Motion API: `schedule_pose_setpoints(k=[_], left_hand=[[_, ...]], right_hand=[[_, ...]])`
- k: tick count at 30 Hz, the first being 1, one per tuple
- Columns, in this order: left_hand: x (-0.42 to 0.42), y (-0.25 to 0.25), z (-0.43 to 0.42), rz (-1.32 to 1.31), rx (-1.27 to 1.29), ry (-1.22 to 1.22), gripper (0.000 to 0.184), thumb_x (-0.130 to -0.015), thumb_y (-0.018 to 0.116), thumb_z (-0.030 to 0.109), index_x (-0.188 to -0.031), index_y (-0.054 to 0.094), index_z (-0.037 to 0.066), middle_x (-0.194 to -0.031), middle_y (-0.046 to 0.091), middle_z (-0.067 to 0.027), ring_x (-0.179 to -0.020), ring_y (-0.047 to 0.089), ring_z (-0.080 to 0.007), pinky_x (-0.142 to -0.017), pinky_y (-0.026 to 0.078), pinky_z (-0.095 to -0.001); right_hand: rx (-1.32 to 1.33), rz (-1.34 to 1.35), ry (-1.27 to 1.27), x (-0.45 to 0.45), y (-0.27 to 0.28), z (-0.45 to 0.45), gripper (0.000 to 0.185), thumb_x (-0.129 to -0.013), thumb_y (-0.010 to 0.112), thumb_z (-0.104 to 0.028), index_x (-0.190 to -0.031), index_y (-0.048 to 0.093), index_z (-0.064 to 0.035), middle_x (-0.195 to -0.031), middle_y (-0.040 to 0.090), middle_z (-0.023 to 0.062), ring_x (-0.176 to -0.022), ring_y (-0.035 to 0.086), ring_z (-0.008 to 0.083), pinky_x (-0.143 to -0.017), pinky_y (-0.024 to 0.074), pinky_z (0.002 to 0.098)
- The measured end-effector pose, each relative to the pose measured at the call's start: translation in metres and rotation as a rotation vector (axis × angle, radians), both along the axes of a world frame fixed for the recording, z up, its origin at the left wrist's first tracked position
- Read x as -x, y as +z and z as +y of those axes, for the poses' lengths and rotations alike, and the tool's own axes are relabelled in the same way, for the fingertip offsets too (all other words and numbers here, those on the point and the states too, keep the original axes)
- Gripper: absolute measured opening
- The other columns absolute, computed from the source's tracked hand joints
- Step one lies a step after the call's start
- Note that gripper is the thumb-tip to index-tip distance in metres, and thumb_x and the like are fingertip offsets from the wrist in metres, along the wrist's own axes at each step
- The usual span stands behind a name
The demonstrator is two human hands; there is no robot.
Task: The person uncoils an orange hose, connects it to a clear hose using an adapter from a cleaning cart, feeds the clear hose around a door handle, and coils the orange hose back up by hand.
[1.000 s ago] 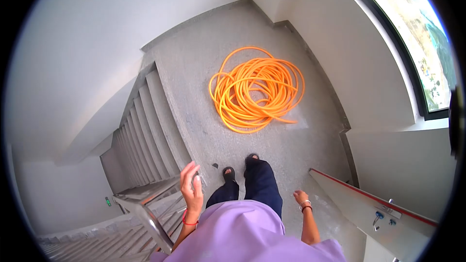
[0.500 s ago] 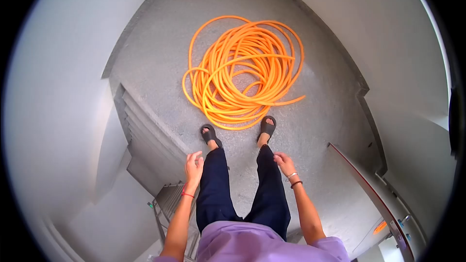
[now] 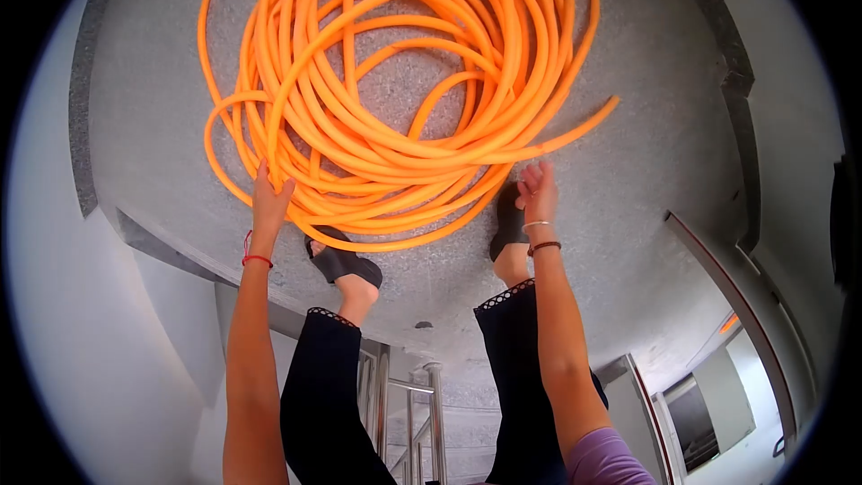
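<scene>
A large tangled coil of orange hose (image 3: 359,144) lies on the grey floor in front of my feet. My left hand (image 3: 271,198) is at the coil's lower left edge, thumb and fingers apart, with its fingertips over or against the hose; no clear grip shows. My right hand (image 3: 538,190) hangs beside the lower right of the coil, just below the loose hose end, fingers slightly curled and apart, holding nothing. The hose end points to the upper right.
My feet in black sandals (image 3: 346,262) stand at the coil's near edge. Metal railings (image 3: 435,422) are behind my legs. A door with a red edge (image 3: 718,260) stands at the right. White walls rise on both sides.
The view has tilted down and come closer to the coil, so it looks larger. Both hands have reached forward and down to the hose. The window and stairs have left view.
</scene>
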State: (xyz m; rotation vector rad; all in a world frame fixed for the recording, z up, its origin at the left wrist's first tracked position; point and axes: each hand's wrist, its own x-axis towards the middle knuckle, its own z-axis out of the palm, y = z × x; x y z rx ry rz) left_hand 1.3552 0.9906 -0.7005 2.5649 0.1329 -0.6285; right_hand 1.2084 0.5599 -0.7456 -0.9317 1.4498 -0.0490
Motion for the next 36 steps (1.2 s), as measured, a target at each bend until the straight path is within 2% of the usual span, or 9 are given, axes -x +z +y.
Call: schedule_pose_setpoints(k=[3, 5, 7, 11, 16, 22, 29, 31, 36], left_hand=[[0.008, -0.018, -0.004, -0.080, 0.145, 0.180, 0.045, -0.082, 0.058, 0.016, -0.120, 0.042, -0.003, -0.108, 0.055, -0.0173, -0.094, 0.055, -0.0269, -0.082, 0.044, -0.0347], [0.002, 0.010, -0.016, 0.375, 0.199, 0.496, 0.035, -0.088, 0.053, 0.022, -0.112, 0.045, -0.001, -0.096, 0.053, -0.0088, -0.076, 0.053, -0.0160, -0.069, 0.045, -0.0301], [0.019, 0.038, -0.031, 0.238, 0.283, 0.583, 0.031, -0.089, 0.050, 0.024, -0.108, 0.045, 0.001, -0.088, 0.049, -0.0054, -0.071, 0.048, -0.0122, -0.063, 0.043, -0.0275], [0.025, 0.125, -0.023, 0.020, 0.469, 0.827, 0.023, -0.091, 0.046, 0.027, -0.101, 0.046, 0.006, -0.072, 0.042, 0.0016, -0.062, 0.042, -0.0078, -0.057, 0.039, -0.0241], [0.018, 0.213, -0.016, -0.026, 0.563, 1.175, 0.015, -0.091, 0.046, 0.027, -0.088, 0.041, 0.013, -0.064, 0.033, 0.0042, -0.054, 0.034, -0.0064, -0.053, 0.035, -0.0242], [0.020, 0.234, -0.026, -0.149, 0.596, 1.406, 0.017, -0.091, 0.048, 0.027, -0.084, 0.038, 0.014, -0.062, 0.031, 0.0054, -0.051, 0.030, -0.0057, -0.049, 0.031, -0.0215], [0.038, 0.325, -0.039, -0.299, 0.788, 1.281, 0.024, -0.092, 0.047, 0.026, -0.077, 0.031, 0.015, -0.059, 0.024, 0.0064, -0.051, 0.025, -0.0050, -0.047, 0.027, -0.0225], [0.043, 0.345, -0.047, -0.329, 0.789, 1.452, 0.025, -0.092, 0.046, 0.026, -0.077, 0.030, 0.016, -0.058, 0.021, 0.0064, -0.050, 0.023, -0.0052, -0.047, 0.026, -0.0225], [0.067, 0.363, -0.064, -0.356, 0.773, 1.524, 0.026, -0.093, 0.045, 0.026, -0.078, 0.027, 0.016, -0.058, 0.022, 0.0059, -0.051, 0.024, -0.0056, -0.047, 0.026, -0.0224]], right_hand=[[-0.133, -0.178, -0.179, -0.043, 0.001, -0.032, 0.045, -0.088, 0.048, -0.046, -0.109, 0.046, -0.0055, -0.085, 0.054, 0.0072, -0.081, 0.051, 0.0198, -0.081, 0.0417, 0.0352], [-0.189, -0.255, -0.203, -0.059, 0.023, -0.034, 0.037, -0.088, 0.049, -0.043, -0.099, 0.045, -0.0078, -0.078, 0.049, 0.0051, -0.075, 0.048, 0.0188, -0.078, 0.0419, 0.0350], [-0.254, -0.310, -0.246, -0.071, 0.074, -0.026, 0.027, -0.090, 0.049, -0.036, -0.083, 0.041, -0.0109, -0.065, 0.036, 0.0016, -0.063, 0.039, 0.0162, -0.068, 0.0415, 0.0337], [-0.370, -0.253, -0.251, -0.036, 0.193, 0.015, 0.028, -0.091, 0.045, -0.037, -0.080, 0.044, -0.0107, -0.063, 0.037, 0.0010, -0.060, 0.039, 0.0156, -0.063, 0.0400, 0.0326], [-0.446, -0.103, -0.607, 0.036, 0.243, 0.028, 0.033, -0.092, 0.042, -0.038, -0.076, 0.046, -0.0095, -0.060, 0.045, 0.0045, -0.058, 0.048, 0.0178, -0.064, 0.0447, 0.0357], [-0.416, -0.106, -0.528, 0.010, 0.249, 0.041, 0.035, -0.093, 0.039, -0.037, -0.075, 0.046, -0.0083, -0.059, 0.044, 0.0039, -0.057, 0.048, 0.0168, -0.061, 0.0451, 0.0355], [-0.905, -0.008, -0.672, 0.060, 0.340, 0.070, 0.034, -0.094, 0.038, -0.035, -0.086, 0.047, -0.0039, -0.070, 0.056, 0.0076, -0.062, 0.055, 0.0171, -0.063, 0.0504, 0.0311], [-0.985, -0.008, -0.706, 0.062, 0.361, 0.079, 0.033, -0.094, 0.038, -0.035, -0.087, 0.047, -0.0037, -0.071, 0.057, 0.0085, -0.063, 0.055, 0.0187, -0.066, 0.0503, 0.0338], [-0.887, 0.045, -0.658, 0.039, 0.405, 0.095, 0.032, -0.094, 0.039, -0.032, -0.079, 0.047, -0.0053, -0.064, 0.045, 0.0039, -0.060, 0.047, 0.0176, -0.061, 0.0448, 0.0306]])
